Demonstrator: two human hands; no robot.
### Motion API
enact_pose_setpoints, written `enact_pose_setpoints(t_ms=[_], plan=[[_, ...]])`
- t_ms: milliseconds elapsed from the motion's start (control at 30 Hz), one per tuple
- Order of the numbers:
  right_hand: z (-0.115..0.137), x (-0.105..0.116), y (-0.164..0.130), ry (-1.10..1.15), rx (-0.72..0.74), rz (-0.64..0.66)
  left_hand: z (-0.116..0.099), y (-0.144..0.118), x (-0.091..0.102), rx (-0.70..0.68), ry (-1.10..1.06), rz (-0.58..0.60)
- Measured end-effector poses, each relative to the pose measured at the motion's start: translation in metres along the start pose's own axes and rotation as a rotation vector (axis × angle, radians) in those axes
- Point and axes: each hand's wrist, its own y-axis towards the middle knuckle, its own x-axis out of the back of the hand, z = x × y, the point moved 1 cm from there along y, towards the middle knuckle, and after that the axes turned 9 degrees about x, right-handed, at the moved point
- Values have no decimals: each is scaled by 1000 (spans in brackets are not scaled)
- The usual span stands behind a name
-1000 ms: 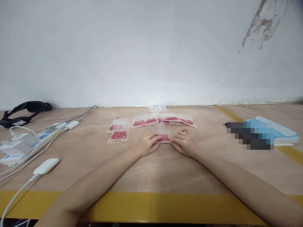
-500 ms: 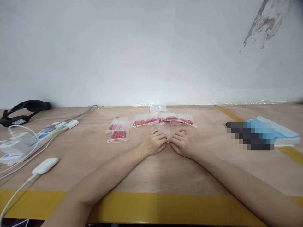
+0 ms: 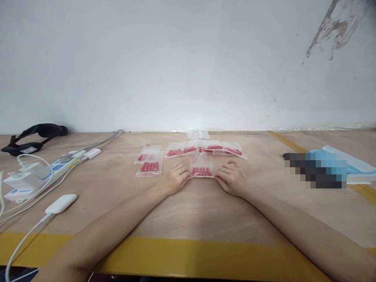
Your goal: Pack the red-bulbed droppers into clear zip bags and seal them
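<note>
Here the person's left hand (image 3: pixel 174 181) and right hand (image 3: pixel 232 178) rest on the wooden table (image 3: pixel 202 211), one at each side of a small clear bag of red pieces (image 3: pixel 201 168). The bag lies flat between them; the fingertips of each hand meet its near corners, fingers loosely curled rather than clenched, and whether they pinch the plastic or only press on it cannot be told. Just behind it a row of filled bags (image 3: pixel 205 149) overlaps along the far part of the table, with an empty clear bag (image 3: pixel 198 134) behind that, close to the white wall (image 3: pixel 188 62). Left of the hands two more filled bags (image 3: pixel 149 162) lie stacked, near but apart from the left hand. Well to the left sit a power strip (image 3: pixel 58 166) with plugs and cables, a white adapter (image 3: pixel 61 203) and a black strap (image 3: pixel 35 135). On the right, well apart, lies a blue sheet (image 3: pixel 349 164). Bare wood runs between the forearms, down to the yellow tape (image 3: pixel 188 256) along the near edge.
</note>
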Motion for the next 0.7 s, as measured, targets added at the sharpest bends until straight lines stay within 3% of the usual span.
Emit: enact_pose_setpoints(t_ms=[200, 367, 433, 533, 633, 700], plan=[[-2, -8, -3, 322, -90, 1, 0, 0, -7, 205, -235, 78], [4, -8, -2, 517, -131, 57, -2, 1, -8, 198, -350, 165], [5, -6, -3, 521, -150, 65, -1, 0, -4, 255, -398, 108], [3, -6, -5, 507, -176, 47, 8, -6, 5, 451, -576, -49], [2, -7, -6, 494, -190, 36, 23, -11, 19, 669, -784, -198], [2, -8, -5, 489, -186, 40, 37, -11, 28, 730, -798, -278]])
